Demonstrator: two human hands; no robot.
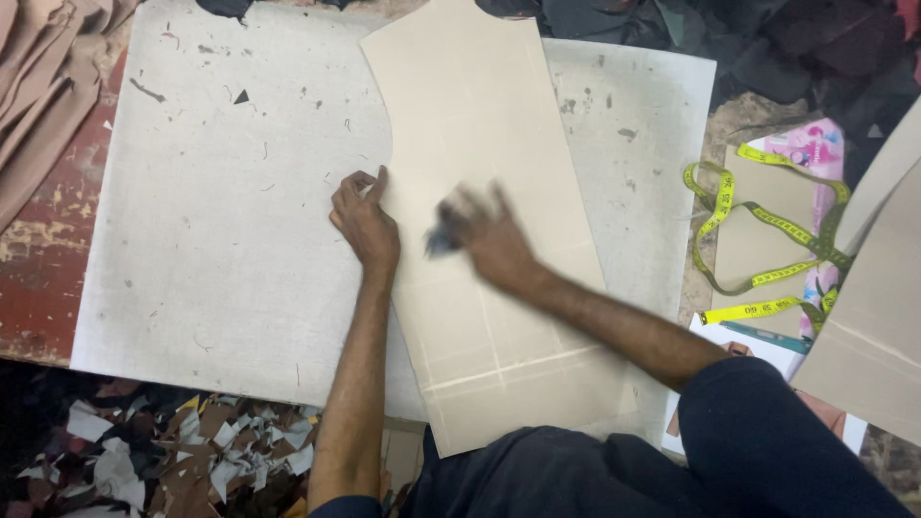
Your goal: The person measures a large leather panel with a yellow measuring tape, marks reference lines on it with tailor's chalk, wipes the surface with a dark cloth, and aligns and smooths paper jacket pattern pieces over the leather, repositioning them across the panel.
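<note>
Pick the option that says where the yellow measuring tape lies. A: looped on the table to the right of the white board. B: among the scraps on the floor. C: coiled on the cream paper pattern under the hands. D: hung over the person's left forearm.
A: the yellow measuring tape lies in loops to the right of the white board, apart from the cream paper pattern and both hands.

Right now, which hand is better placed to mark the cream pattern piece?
Probably the right hand: it is over the middle of the cream pattern piece, blurred, with a small dark object at its fingers. The left hand is pressed on the piece's curved left edge.
</note>
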